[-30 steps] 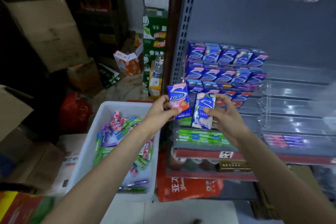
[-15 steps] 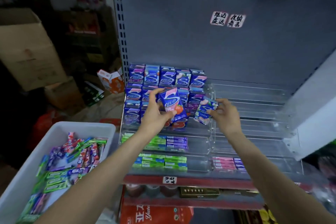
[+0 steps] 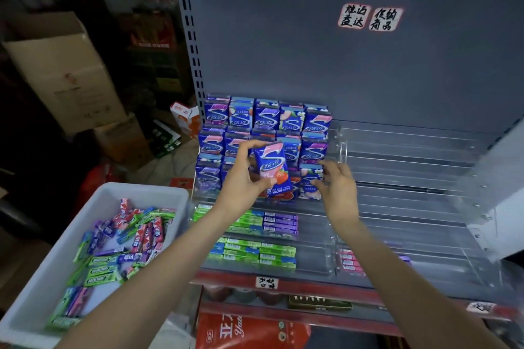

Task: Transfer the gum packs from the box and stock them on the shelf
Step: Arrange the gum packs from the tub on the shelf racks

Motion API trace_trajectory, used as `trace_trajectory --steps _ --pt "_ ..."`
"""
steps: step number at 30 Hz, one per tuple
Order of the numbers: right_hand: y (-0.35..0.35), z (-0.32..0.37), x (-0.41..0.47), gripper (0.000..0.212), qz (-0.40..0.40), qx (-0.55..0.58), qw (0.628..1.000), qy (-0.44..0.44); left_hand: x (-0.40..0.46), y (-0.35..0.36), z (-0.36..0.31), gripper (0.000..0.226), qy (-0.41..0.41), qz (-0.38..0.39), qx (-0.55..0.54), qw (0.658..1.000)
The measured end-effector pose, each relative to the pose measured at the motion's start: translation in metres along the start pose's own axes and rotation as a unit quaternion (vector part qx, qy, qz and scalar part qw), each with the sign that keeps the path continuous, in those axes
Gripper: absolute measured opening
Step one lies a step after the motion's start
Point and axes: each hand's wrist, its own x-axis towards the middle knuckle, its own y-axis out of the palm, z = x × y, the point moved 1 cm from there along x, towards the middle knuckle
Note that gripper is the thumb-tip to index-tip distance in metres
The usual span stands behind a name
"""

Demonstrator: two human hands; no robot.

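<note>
My left hand (image 3: 241, 181) grips a blue and pink gum pack (image 3: 273, 170) upright in front of the stacked blue packs (image 3: 266, 119) on the clear tiered rack (image 3: 397, 167). My right hand (image 3: 338, 190) pinches a blue peach-print gum pack (image 3: 309, 187) by its right side. That pack stands at the right end of the third row. The white box (image 3: 113, 188) at lower left holds several loose stick gum packs (image 3: 127, 249).
Green and purple stick packs (image 3: 249, 252) fill the lower left tiers, and pink ones (image 3: 350, 263) lie lower right. The rack's right half shows bare clear tiers. Cardboard boxes (image 3: 65, 73) stand at left. A red bag (image 3: 249, 331) sits under the shelf.
Both hands have moved from above the box to the rack. My right hand has brought the peach-print pack down into the third row; my left still holds its pack.
</note>
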Motion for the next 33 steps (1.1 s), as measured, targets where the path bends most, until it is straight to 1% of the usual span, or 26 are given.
trace_trajectory --steps 4,10,12,14,15,16,17,19,21,23,24,25,26,28,29,30,31,33 --pt "0.003 -0.003 -0.002 0.039 -0.009 0.037 0.999 0.029 -0.003 0.003 -0.003 0.062 -0.001 0.006 -0.005 1.000" --pt "0.005 -0.003 0.003 0.044 0.029 0.031 0.999 0.030 -0.007 0.012 -0.011 0.061 0.007 0.026 0.000 1.000" --pt "-0.002 -0.002 0.001 0.042 0.039 0.039 0.998 0.030 -0.007 0.016 -0.014 0.061 0.010 0.033 -0.001 0.999" --pt "-0.016 0.001 -0.002 0.035 0.019 0.040 0.999 0.012 -0.008 0.019 -0.017 0.061 0.010 0.043 -0.004 0.999" --pt "-0.024 0.006 -0.005 0.033 0.005 0.063 0.998 0.002 -0.008 0.021 -0.018 0.060 0.014 0.048 -0.001 0.999" --pt "-0.032 0.011 -0.007 0.033 0.005 0.109 0.994 -0.003 -0.008 0.023 -0.019 0.061 0.020 0.053 0.005 0.998" --pt "-0.040 0.017 -0.008 0.035 0.026 0.170 0.985 -0.002 -0.008 0.025 -0.020 0.061 0.025 0.060 0.010 0.998" --pt "-0.049 0.026 -0.009 0.041 0.107 0.266 0.958 -0.008 -0.006 0.032 -0.021 0.062 0.028 0.079 0.010 0.996" --pt "-0.052 0.030 -0.007 0.044 0.159 0.297 0.941 -0.025 -0.003 0.039 -0.022 0.063 0.027 0.095 0.016 0.995" --pt "-0.054 0.029 -0.003 0.041 0.154 0.318 0.935 -0.015 -0.001 0.041 -0.021 0.067 0.036 0.087 0.052 0.994" --pt "-0.055 0.028 -0.002 0.038 0.140 0.322 0.936 -0.005 0.000 0.038 -0.021 0.068 0.045 0.069 0.099 0.992" --pt "-0.056 0.025 -0.001 0.036 0.123 0.319 0.940 0.006 0.001 0.034 -0.020 0.069 0.060 0.047 0.168 0.983" --pt "-0.056 0.022 -0.001 0.034 0.104 0.310 0.945 0.014 0.002 0.028 -0.018 0.067 0.077 0.030 0.252 0.964" --pt "-0.055 0.014 -0.001 0.031 0.075 0.283 0.956 0.020 0.004 0.017 -0.013 0.062 0.112 0.031 0.418 0.901" --pt "-0.054 0.010 -0.002 0.031 0.066 0.266 0.962 0.019 0.005 0.013 -0.009 0.060 0.125 0.048 0.473 0.871" --pt "-0.051 0.008 -0.003 0.031 0.061 0.245 0.968 0.017 0.005 0.010 -0.007 0.059 0.132 0.066 0.506 0.850" --pt "-0.047 0.006 -0.004 0.031 0.059 0.223 0.973 0.015 0.005 0.009 -0.003 0.059 0.130 0.084 0.526 0.836" --pt "-0.036 0.005 -0.007 0.032 0.050 0.176 0.983 0.003 0.005 0.009 0.003 0.058 0.126 0.105 0.546 0.821"
